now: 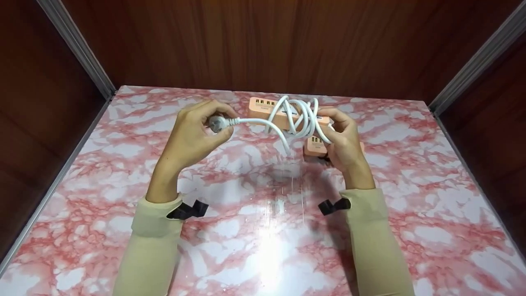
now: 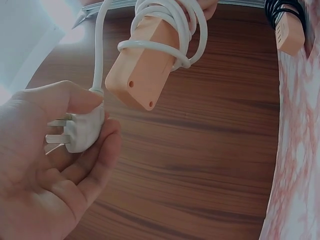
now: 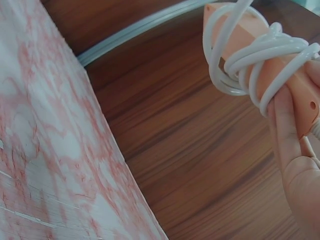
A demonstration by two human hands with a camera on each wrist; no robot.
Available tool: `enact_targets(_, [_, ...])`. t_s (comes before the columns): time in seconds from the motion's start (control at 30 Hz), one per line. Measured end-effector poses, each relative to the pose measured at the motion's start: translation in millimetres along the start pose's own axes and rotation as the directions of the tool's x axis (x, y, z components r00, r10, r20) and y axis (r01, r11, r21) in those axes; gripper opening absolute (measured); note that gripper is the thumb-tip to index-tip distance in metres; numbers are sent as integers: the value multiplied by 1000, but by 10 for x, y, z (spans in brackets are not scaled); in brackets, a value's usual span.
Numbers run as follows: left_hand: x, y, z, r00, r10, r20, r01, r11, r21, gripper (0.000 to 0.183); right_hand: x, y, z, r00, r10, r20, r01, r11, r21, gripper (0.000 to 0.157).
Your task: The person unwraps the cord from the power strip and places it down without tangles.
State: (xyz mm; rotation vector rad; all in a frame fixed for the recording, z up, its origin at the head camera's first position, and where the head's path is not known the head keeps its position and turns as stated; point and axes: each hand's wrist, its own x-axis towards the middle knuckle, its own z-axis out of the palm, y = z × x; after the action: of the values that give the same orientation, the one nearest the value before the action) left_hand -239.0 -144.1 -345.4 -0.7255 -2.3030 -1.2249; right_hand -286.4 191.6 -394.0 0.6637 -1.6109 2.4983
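Note:
An orange power strip [image 1: 263,107] is held above the table by my right hand [image 1: 344,137], which grips its right end. White cord [image 1: 303,119] is wound in several loops around the strip. From the loops the cord runs left to a white plug [image 1: 218,123], pinched between the thumb and fingers of my left hand [image 1: 193,131]. In the left wrist view the plug's metal prongs [image 2: 57,139] point back toward the palm. The right wrist view shows fingers [image 3: 286,130] beneath the strip, against its underside.
A second orange power strip [image 1: 315,149] lies on the table behind my right hand, partly hidden; black cord [image 2: 287,12] is wrapped around it. The red-and-white marbled table [image 1: 230,246] is bounded by dark wood panels [image 1: 263,45] at the back and sides.

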Motion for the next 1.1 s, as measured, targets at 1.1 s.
enact_targets(1.1, [-18,-65,2,972,-68,226,85,994,-63,16,-4,-20,19,1000,-8,-5,8,1000,-8,27])
